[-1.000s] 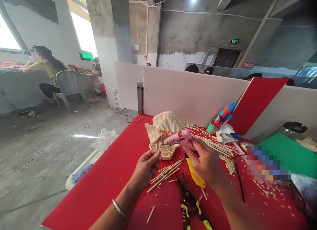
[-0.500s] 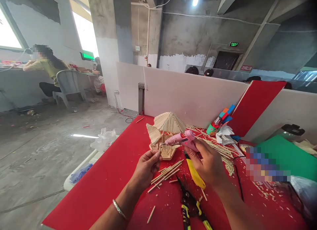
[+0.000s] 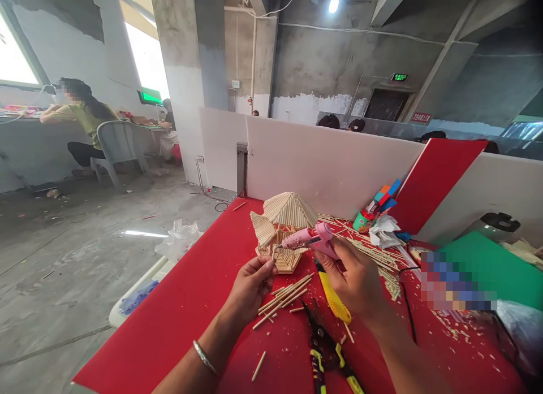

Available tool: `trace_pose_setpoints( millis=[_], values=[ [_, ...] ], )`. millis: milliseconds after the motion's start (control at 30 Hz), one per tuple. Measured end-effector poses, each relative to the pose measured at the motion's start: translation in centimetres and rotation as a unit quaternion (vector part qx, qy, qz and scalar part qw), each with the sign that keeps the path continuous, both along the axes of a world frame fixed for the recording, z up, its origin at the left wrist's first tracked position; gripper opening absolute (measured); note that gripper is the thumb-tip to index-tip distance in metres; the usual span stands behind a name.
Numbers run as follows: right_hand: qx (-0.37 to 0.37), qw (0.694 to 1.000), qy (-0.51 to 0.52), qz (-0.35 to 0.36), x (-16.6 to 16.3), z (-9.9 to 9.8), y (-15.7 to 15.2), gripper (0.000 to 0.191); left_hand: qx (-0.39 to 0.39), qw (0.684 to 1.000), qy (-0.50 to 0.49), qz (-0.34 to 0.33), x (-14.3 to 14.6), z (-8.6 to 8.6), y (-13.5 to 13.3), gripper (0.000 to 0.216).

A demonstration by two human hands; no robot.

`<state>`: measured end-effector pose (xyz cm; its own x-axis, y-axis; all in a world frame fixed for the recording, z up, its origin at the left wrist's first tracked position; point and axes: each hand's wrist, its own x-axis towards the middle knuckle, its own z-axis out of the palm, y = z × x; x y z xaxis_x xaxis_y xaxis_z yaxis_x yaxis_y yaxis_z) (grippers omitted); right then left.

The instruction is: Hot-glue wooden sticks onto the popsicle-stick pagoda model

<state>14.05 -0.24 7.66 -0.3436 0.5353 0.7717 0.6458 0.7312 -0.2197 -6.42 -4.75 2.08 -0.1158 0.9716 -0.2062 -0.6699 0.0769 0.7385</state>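
Pinched between the fingertips of my left hand is a short wooden stick, held upright. My right hand is wrapped round the handle of a pink hot glue gun, its nozzle pointing left at the top of that stick. Just behind stands a small pavilion-like model built of round wooden sticks, with a peaked roof and a many-sided base. Below my hands lie loose wooden sticks, a yellow utility knife and black-and-yellow pliers with open jaws.
The red tabletop carries scraps and more sticks at the right. A green can of tools and crumpled tissue stand near the white partition. A black cord runs along the right. A person sits far left.
Both hands stay almost where they were. The glue gun's nozzle remains at the stick's top, with only a very slight shift.
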Motion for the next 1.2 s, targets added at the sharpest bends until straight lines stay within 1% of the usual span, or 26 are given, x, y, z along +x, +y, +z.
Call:
trace_pose_setpoints(
  millis=[233, 433, 867, 1033, 1200],
  values=[
    [-0.006, 1.000, 0.000, 0.000, -0.09, 0.05, -0.03, 0.026, -0.001, 1.000, 0.001, -0.003, 0.09, 0.10, 0.03, 0.043],
    [0.004, 1.000, 0.015, -0.006, -0.05, -0.09, 0.10, 0.027, 0.003, 1.000, 0.007, -0.009, 0.01, 0.16, -0.05, 0.043],
    [0.022, 1.000, 0.005, 0.002, -0.13, -0.20, 0.16, 0.026, 0.002, 1.000, 0.013, -0.011, -0.07, -0.25, -0.09, 0.043],
    [0.031, 0.999, 0.016, 0.006, -0.21, -0.23, 0.16, 0.025, -0.001, 1.000, 0.015, -0.010, -0.07, -0.31, 0.00, 0.043],
    [0.022, 1.000, 0.009, -0.001, -0.21, -0.18, 0.13, 0.025, 0.006, 1.000, 0.023, -0.014, -0.05, -0.47, 0.02, 0.042]
  ],
)
